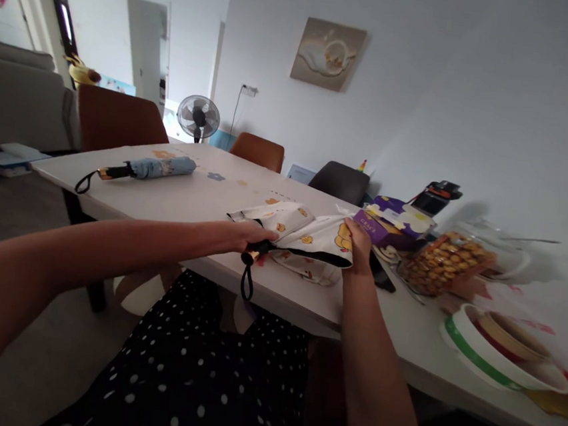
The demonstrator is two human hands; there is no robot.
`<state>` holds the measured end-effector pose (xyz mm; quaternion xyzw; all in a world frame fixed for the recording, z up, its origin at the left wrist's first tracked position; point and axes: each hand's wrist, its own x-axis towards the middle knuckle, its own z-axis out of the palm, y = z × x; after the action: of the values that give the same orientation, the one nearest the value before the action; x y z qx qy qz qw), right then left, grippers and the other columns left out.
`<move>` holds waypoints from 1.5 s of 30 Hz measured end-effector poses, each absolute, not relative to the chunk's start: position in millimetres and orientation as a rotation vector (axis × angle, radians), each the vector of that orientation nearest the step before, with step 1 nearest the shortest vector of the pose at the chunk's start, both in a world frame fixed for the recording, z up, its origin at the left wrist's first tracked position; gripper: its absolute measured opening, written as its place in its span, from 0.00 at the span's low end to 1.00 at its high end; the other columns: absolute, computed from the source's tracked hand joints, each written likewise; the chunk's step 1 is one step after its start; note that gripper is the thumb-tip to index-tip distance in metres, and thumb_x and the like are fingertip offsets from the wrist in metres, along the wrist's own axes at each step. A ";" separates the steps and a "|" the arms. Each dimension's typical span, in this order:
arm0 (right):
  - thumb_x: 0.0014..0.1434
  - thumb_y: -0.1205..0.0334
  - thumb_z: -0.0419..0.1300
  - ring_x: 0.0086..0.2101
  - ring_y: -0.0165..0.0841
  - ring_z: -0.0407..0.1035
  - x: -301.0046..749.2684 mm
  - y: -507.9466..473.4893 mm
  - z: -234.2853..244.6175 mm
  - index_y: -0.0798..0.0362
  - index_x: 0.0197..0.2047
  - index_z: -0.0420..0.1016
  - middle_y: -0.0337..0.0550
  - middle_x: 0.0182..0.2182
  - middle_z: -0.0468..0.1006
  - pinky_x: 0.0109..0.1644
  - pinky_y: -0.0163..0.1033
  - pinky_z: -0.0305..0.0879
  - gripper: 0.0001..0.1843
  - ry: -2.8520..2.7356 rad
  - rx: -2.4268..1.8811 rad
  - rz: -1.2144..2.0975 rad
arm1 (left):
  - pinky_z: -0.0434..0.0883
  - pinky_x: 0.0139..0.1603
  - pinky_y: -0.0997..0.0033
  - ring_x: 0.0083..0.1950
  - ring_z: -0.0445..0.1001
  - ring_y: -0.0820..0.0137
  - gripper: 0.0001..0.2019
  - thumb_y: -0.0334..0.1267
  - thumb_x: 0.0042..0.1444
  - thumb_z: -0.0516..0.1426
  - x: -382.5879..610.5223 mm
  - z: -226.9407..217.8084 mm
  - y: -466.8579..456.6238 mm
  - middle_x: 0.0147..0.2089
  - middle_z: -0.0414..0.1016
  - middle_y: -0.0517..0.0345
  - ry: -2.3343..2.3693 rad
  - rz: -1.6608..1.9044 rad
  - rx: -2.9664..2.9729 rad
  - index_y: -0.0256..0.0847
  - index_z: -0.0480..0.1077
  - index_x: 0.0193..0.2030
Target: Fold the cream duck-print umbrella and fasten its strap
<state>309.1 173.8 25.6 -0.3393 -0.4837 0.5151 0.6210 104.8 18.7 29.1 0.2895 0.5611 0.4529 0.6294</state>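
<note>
A white folding umbrella (307, 232) with yellow cartoon prints and a black underside lies loosely bunched over the near table edge. My left hand (252, 235) is closed round it just by its dark handle, from which a black wrist loop hangs. My right hand (359, 242) pinches the fabric at the other end, and a flap stretches between the two hands. Farther left on the table rests a blue folding umbrella (162, 167), rolled up, its black loop hanging past the edge.
The white table (204, 205) has flower prints. On the right stand a purple box (377, 229), a clear jar of round brown snacks (447, 259) and stacked bowls (497, 347). A dark flat object (383, 273) lies beside my right wrist. Chairs (257, 151) and a fan (199, 118) are beyond.
</note>
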 end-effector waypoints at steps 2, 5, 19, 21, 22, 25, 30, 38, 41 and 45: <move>0.46 0.64 0.64 0.18 0.23 0.65 307.1 170.8 25.9 0.55 0.24 0.67 0.33 0.18 0.70 0.24 0.29 0.63 0.08 -1.106 -0.764 1.205 | 0.67 0.22 0.71 0.20 0.65 0.72 0.08 0.35 0.54 0.56 109.1 36.8 17.7 0.20 0.67 0.57 1.496 0.891 0.749 0.33 0.65 0.39; 0.46 0.61 0.63 0.20 0.25 0.67 305.2 166.7 24.1 0.54 0.25 0.66 0.33 0.19 0.70 0.26 0.30 0.65 0.09 -1.105 -0.750 1.252 | 0.64 0.20 0.72 0.19 0.63 0.73 0.09 0.38 0.55 0.54 116.9 43.0 16.9 0.18 0.64 0.58 1.574 0.809 0.801 0.33 0.65 0.38; 0.49 0.56 0.58 0.24 0.35 0.72 299.0 149.4 29.8 0.52 0.31 0.70 0.41 0.19 0.72 0.26 0.37 0.69 0.09 -1.291 -0.877 1.620 | 0.58 0.12 0.85 0.19 0.57 0.81 0.13 0.44 0.61 0.48 108.0 3.6 7.2 0.24 0.59 0.61 0.486 1.137 0.262 0.36 0.60 0.31; 0.46 0.63 0.59 0.23 0.35 0.71 297.1 147.6 29.0 0.54 0.31 0.70 0.40 0.19 0.72 0.26 0.36 0.69 0.06 -1.295 -0.914 1.638 | 0.59 0.13 0.86 0.19 0.57 0.81 0.15 0.46 0.61 0.47 109.8 0.4 5.8 0.23 0.56 0.62 0.406 1.096 0.148 0.36 0.59 0.30; 0.45 0.65 0.59 0.23 0.34 0.71 296.3 147.0 29.0 0.54 0.31 0.70 0.40 0.19 0.72 0.26 0.36 0.69 0.06 -1.300 -0.918 1.637 | 0.59 0.13 0.86 0.19 0.56 0.81 0.16 0.47 0.61 0.47 110.2 -0.4 5.5 0.23 0.55 0.63 0.387 1.074 0.112 0.36 0.59 0.30; 0.47 0.64 0.58 0.22 0.33 0.71 293.1 144.3 29.7 0.54 0.31 0.70 0.40 0.18 0.72 0.24 0.35 0.69 0.05 -1.300 -0.906 1.631 | 0.60 0.13 0.86 0.19 0.56 0.81 0.16 0.48 0.60 0.47 110.1 -1.8 6.0 0.23 0.54 0.63 0.362 1.051 0.093 0.36 0.58 0.30; 0.49 0.65 0.58 0.19 0.33 0.69 284.9 133.7 30.3 0.54 0.29 0.69 0.39 0.16 0.71 0.19 0.33 0.66 0.02 -1.293 -0.939 1.655 | 0.60 0.14 0.85 0.19 0.57 0.81 0.17 0.49 0.60 0.47 109.2 -4.7 8.8 0.23 0.55 0.62 0.366 1.049 0.116 0.35 0.58 0.30; 0.52 0.67 0.56 0.19 0.28 0.67 258.0 138.0 67.8 0.53 0.33 0.69 0.37 0.21 0.73 0.20 0.31 0.67 0.03 -1.247 -0.877 1.541 | 0.59 0.12 0.85 0.19 0.58 0.80 0.15 0.46 0.61 0.47 112.7 -2.9 9.6 0.24 0.58 0.61 0.408 1.093 0.158 0.36 0.59 0.31; 0.49 0.69 0.57 0.21 0.27 0.68 228.2 141.1 85.9 0.55 0.29 0.69 0.38 0.21 0.72 0.25 0.31 0.68 0.02 -1.331 -0.792 1.428 | 0.58 0.12 0.85 0.19 0.57 0.81 0.15 0.46 0.61 0.47 113.1 -2.0 9.5 0.24 0.58 0.61 0.417 1.082 0.168 0.36 0.59 0.31; 0.43 0.69 0.61 0.21 0.26 0.67 187.0 137.3 88.8 0.55 0.26 0.68 0.35 0.20 0.70 0.26 0.32 0.66 0.05 -1.414 -0.791 1.348 | 0.56 0.12 0.86 0.18 0.56 0.81 0.16 0.47 0.61 0.46 113.6 0.4 8.5 0.24 0.57 0.62 0.433 1.076 0.189 0.36 0.58 0.31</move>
<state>187.0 137.3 88.8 -0.3263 -0.5832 0.5561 0.4941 113.6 8.5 0.4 0.0894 0.2042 0.5076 0.8322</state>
